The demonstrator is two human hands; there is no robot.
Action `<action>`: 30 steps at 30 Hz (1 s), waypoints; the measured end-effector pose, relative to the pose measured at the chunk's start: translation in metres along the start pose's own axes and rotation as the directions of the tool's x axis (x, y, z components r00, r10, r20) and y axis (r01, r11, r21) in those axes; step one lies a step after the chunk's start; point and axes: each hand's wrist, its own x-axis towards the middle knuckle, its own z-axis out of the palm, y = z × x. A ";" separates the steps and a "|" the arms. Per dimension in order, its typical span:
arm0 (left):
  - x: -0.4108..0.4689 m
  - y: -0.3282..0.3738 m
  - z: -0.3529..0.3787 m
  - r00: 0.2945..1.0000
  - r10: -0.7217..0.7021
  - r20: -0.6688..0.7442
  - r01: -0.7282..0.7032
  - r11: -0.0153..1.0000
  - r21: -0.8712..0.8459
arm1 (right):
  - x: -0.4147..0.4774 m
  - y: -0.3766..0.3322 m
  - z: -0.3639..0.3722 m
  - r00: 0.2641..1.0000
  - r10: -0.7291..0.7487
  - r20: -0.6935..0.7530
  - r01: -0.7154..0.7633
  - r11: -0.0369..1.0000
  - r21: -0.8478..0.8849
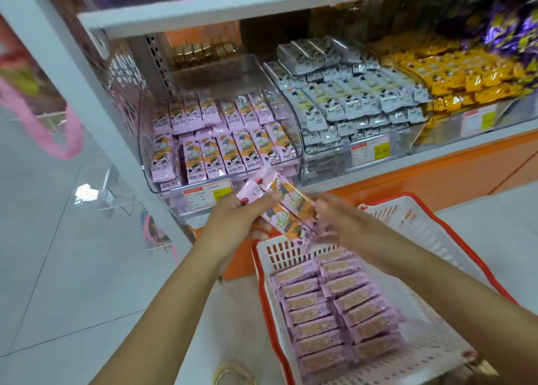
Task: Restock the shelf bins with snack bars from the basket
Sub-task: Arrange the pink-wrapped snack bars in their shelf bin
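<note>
While the basket (465,250) sits part full below, left hand (235,218) and right hand (340,221) grip a bunch of pink snack bars (291,207), fingers (262,202) curled round them; seemingly mid-transfer; next they need laying into the pink-stocked bin (174,189).

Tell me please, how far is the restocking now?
Done: the pink bin holds two rows of bars in front, but its back is bare. In hand: the left hand grips a bunch of pink bars above the basket; the right hand is at its other end, too blurred to judge its grip. Left: a stack of bars, two columns, lies in the basket.
</note>
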 end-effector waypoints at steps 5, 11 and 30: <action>0.002 0.016 -0.014 0.986 0.030 -0.162 -0.060 0.981 -0.184 | 0.015 -0.030 0.031 0.852 -0.521 0.057 0.360 0.502 -0.787; -0.002 0.038 -0.031 0.943 0.166 -0.288 -0.229 0.953 -0.198 | 0.059 -0.053 0.052 0.697 -0.711 0.093 0.427 0.308 -0.850; 0.005 0.012 -0.067 0.735 0.589 -0.336 -0.284 0.718 0.636 | 0.235 -0.122 0.081 0.876 -0.278 -0.394 -0.180 0.570 -0.802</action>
